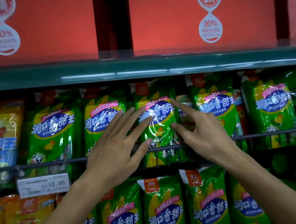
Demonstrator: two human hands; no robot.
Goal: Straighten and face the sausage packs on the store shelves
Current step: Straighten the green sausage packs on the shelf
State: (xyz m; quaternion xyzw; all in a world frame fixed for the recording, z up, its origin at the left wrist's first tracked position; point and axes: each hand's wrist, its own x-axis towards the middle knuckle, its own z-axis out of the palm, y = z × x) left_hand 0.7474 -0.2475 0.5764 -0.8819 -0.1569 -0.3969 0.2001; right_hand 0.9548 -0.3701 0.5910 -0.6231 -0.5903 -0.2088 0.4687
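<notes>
Pack [156, 123] stands upright, label facing out, between both hands' fingers [140, 120].

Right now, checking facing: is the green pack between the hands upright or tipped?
Upright: the green pack stands vertically behind the rail, label facing out.

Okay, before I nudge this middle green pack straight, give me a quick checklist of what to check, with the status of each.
1. Left hand flat on the middle green pack, fingers straight: ok.
2. Right hand at the pack's right edge, forefinger and thumb spread, not gripping: ok.
3. Pack label faces front: ok.
4. Pack upright: not ok, it leans slightly.
5. Wire rail holds the pack's bottom in: ok.
6. Different pack tucked behind on the right, stray or not: cannot tell.
</notes>
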